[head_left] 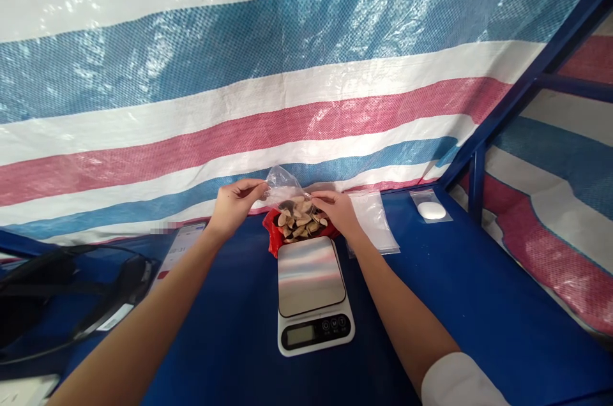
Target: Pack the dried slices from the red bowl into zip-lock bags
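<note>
1. Fingers of the left hand [234,207] were pinching one edge of a clear plastic bag [283,181], thumb against index, beyond the far left corner of the kitchen scale [311,278].
2. Right hand [339,213] had its thumb and index pinched on the other side of that same bag, beyond the scale's far right corner. So yeah, the bag was strung between both hands, past the scale's far edge.
3. Pale brown chunks [299,222] were heaped right below it, just past the scale. Some seemed to show through the plastic; couldn't tell whether they were inside it. Crinkly red bag [274,237] stuck out around the heap.
4. Scale itself sat flat on a blue table [431,291], shiny metal plate [311,281] reflecting stripes, display [301,334] and buttons [334,325] on the near side.
5. Right of the scale, toward the back: flat clear bags [376,221], then farther over a white oval thing [431,210] in a small clear packet [445,217].
6. Left of the scale: a phone [184,243] partly behind the left forearm, then some blurry black gear [119,285].
7. Behind the scale hung a striped sheet [287,112].
</note>
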The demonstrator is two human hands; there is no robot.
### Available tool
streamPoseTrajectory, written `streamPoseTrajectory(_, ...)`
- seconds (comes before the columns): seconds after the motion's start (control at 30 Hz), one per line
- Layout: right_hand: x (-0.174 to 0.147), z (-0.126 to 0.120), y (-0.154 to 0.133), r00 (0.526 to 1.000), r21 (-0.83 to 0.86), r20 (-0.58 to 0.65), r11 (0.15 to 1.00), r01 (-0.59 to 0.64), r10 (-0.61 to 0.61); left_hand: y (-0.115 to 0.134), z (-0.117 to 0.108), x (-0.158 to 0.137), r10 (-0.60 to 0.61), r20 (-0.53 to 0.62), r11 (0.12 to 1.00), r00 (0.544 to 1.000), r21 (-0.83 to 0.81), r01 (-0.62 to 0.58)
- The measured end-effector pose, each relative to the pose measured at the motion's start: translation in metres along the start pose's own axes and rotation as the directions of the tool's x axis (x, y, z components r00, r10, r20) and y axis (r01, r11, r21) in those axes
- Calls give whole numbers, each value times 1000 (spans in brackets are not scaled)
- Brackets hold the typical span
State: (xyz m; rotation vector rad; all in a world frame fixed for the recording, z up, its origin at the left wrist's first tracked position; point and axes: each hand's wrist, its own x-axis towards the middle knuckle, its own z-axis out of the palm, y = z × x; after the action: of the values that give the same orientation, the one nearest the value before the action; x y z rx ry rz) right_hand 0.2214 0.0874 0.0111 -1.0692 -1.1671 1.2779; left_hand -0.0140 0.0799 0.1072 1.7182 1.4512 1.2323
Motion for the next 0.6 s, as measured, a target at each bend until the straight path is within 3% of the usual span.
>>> streamPoseTrajectory(0.3, 2, -11, -9, 996, 75, -52, 995, -65, 69, 5, 1, -3, -15, 92, 1000, 996, 23, 13)
streamPoseTrajectory(0.47, -1, -11, -13, 992, 76, -14, 990, -122, 123, 5, -1, -2, -11, 74, 999, 997, 33, 8)
streamPoseTrajectory(0.6, 0, -10, -8, 996, 14, 15, 996, -83, 83, 7, -2, -2, 1, 55, 999, 998, 41, -3)
